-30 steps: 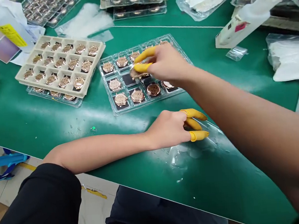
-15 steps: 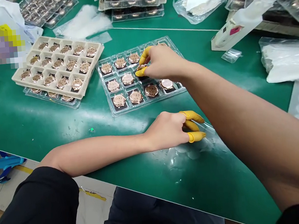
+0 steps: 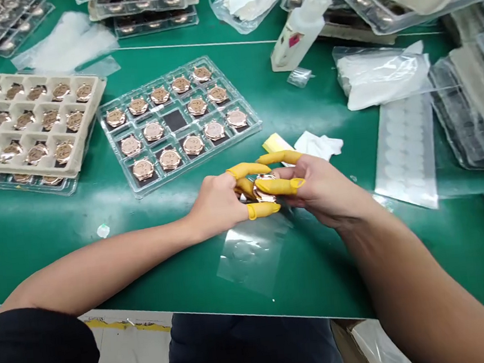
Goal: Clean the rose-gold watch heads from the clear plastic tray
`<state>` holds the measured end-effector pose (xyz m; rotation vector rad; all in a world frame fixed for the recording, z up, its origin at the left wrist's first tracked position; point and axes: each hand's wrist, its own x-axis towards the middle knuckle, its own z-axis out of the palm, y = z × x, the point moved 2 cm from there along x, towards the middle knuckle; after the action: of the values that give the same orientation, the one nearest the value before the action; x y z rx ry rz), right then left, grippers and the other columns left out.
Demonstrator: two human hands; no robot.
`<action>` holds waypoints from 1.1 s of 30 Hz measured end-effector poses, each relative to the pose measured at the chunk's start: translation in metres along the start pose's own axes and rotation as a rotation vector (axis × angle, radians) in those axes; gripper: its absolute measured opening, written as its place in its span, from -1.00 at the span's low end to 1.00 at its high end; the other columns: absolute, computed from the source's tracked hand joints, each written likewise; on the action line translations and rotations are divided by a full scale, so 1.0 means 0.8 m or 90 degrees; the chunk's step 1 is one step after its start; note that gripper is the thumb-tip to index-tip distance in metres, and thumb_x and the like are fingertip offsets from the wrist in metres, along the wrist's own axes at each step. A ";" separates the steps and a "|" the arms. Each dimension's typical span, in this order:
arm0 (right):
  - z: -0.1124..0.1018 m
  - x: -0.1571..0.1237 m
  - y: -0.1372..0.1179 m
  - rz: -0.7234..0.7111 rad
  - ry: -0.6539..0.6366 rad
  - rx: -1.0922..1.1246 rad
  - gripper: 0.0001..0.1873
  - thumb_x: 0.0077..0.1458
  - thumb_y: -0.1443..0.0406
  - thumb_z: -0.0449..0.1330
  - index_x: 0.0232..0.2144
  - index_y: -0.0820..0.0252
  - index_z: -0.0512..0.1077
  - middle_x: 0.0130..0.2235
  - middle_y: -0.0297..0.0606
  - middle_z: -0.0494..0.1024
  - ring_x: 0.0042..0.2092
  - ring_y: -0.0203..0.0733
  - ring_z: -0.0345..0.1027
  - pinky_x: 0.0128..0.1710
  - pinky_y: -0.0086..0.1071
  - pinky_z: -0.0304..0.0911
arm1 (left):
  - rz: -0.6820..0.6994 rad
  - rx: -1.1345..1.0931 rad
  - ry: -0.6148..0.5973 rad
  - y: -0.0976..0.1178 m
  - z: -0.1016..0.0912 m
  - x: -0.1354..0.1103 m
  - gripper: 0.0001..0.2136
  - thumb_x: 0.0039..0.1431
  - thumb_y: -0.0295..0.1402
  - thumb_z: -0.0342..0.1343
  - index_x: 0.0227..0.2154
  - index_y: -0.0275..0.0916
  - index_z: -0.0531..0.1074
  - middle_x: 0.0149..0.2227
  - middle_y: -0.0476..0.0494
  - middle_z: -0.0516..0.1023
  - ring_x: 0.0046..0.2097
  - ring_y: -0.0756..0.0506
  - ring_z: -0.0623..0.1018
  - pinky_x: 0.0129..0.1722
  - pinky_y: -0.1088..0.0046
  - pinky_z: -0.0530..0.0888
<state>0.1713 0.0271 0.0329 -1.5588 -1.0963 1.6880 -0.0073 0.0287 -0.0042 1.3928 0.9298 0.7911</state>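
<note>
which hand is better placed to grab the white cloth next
Probably the right hand: it is close beside the white cloth, while the left hand is farther off. Both hands' fingers are around the watch.

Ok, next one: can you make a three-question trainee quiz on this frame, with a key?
1. Multiple choice: what is between the fingers of the left hand and right hand?
a) a bottle
b) a watch
c) a beige tray

2. True or false: the bottle stands left of the beige tray in the picture.

3. Count: how many watches sit in the clear tray nearest the hands?

Key:
1. b
2. False; the bottle is right of the beige tray.
3. Fourteen
</note>
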 end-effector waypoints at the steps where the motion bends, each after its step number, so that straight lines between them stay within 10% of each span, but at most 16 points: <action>1: 0.003 0.001 -0.001 0.008 -0.001 0.018 -0.25 -0.41 0.23 0.66 -0.14 0.12 0.44 -0.57 -0.53 0.46 -0.60 -0.41 0.15 -0.63 -0.50 -0.07 | -0.003 0.000 -0.001 0.000 0.000 0.000 -0.41 -0.03 -0.28 0.50 0.12 -0.14 0.56 -0.26 -0.01 0.74 -0.22 -0.09 0.73 -0.08 0.37 0.68; 6: -0.019 0.004 -0.019 -0.056 -0.034 -0.051 -0.25 -0.39 0.14 0.67 -0.11 0.13 0.51 -0.48 -0.40 0.54 -0.43 -0.23 0.41 -0.44 -0.36 0.26 | -0.022 0.010 -0.024 0.007 -0.001 0.000 -0.49 -0.07 -0.33 0.48 0.02 -0.21 0.61 -0.29 -0.03 0.72 -0.27 -0.06 0.71 -0.12 0.40 0.69; 12: -0.097 0.007 0.005 -0.327 0.363 -0.384 -0.74 0.03 0.15 0.47 -0.22 0.10 0.68 -0.23 -0.17 0.65 -0.27 -0.11 0.42 -0.24 -0.18 0.32 | -0.035 -0.005 0.031 0.010 -0.002 0.003 -0.48 -0.10 -0.37 0.48 0.02 -0.22 0.61 -0.25 -0.05 0.74 -0.23 -0.04 0.73 -0.06 0.42 0.72; 17: -0.098 0.020 0.028 -0.480 0.325 -0.605 -0.88 0.20 0.21 0.36 -0.23 0.00 0.71 -0.21 -0.14 0.64 -0.18 0.01 0.40 -0.18 -0.05 0.33 | -0.031 -0.014 0.025 0.008 -0.001 0.004 -0.47 -0.10 -0.40 0.48 0.02 -0.21 0.60 -0.23 -0.04 0.74 -0.21 -0.03 0.74 -0.05 0.42 0.73; 27: -0.032 -0.019 0.006 -0.725 0.125 -0.443 -0.89 0.24 0.22 0.39 -0.17 -0.05 0.68 -0.34 -0.28 0.65 -0.31 -0.16 0.46 -0.29 -0.21 0.34 | -0.026 -0.036 0.012 0.007 -0.001 0.007 -0.47 -0.13 -0.43 0.47 0.00 -0.22 0.59 -0.25 -0.03 0.73 -0.24 -0.02 0.73 -0.10 0.47 0.71; 33: -0.024 -0.016 0.009 -0.791 0.173 -0.530 -0.87 0.26 0.32 0.35 -0.16 -0.03 0.63 -0.34 -0.25 0.58 -0.33 -0.15 0.42 -0.37 -0.23 0.29 | -0.037 -0.069 0.039 0.007 0.000 0.007 -0.49 -0.13 -0.44 0.46 -0.02 -0.24 0.59 -0.27 -0.04 0.73 -0.26 -0.03 0.72 -0.15 0.49 0.69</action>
<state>0.1923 0.0165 0.0336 -0.9644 -2.1030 0.1689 -0.0042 0.0338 0.0012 1.2477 0.9574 0.8321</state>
